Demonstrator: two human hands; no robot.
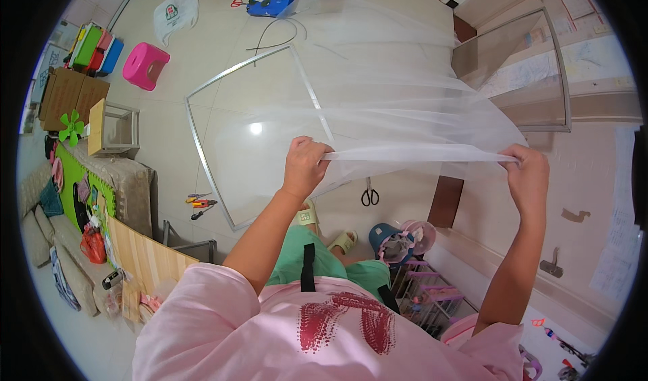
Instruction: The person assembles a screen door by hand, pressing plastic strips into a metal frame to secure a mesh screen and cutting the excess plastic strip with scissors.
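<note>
A large sheet of sheer white mesh (405, 121) is stretched between my hands, its near edge pulled into a fairly straight line. My left hand (305, 165) pinches that edge at the middle of the view. At the right, my right hand (526, 172) grips the other end. Beyond my hands the mesh spreads in loose folds toward the far side. Below and partly behind it, a thin silver metal frame (202, 145) lies on the floor. Black-handled scissors (369, 195) rest on the floor near my feet, just under the mesh.
Several screwdrivers (201, 204) lie left of the frame. A pink stool (144, 66) and a small wooden-topped stool (98, 127) stand farther left. At right, a framed screen (516, 70) leans by the wall. A blue bucket-like hat (389, 242) sits near a rack (432, 290). A dark strip (275, 34) curls on the floor.
</note>
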